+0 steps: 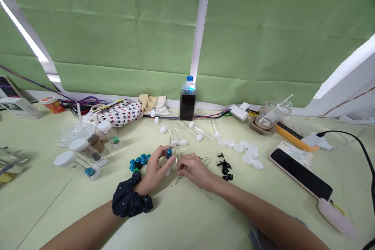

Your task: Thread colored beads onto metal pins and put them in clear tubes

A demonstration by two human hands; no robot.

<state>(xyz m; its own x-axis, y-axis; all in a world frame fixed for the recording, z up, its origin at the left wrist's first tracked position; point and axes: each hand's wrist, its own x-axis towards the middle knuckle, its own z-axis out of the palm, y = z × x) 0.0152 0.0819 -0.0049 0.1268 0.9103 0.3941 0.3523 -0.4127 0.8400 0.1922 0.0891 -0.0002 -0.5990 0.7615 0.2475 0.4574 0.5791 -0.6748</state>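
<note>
My left hand [154, 168], with a dark scrunchie [131, 200] on its wrist, pinches a blue bead [169, 153] threaded on a thin upright wire. My right hand [193, 168] is closed on thin wire loops [206, 161] lying on the table, its fingertips close to the bead. A small pile of blue and black beads [139, 161] lies just left of my left hand. Small black parts [225, 167] lie to the right of my right hand.
Clear tubes and several white caps [247, 154] are scattered behind the hands. Capped jars [86, 150] stand at the left, a water bottle [188, 101] at the back, a phone [300, 173] and cables at the right, a plastic cup [271, 115] behind.
</note>
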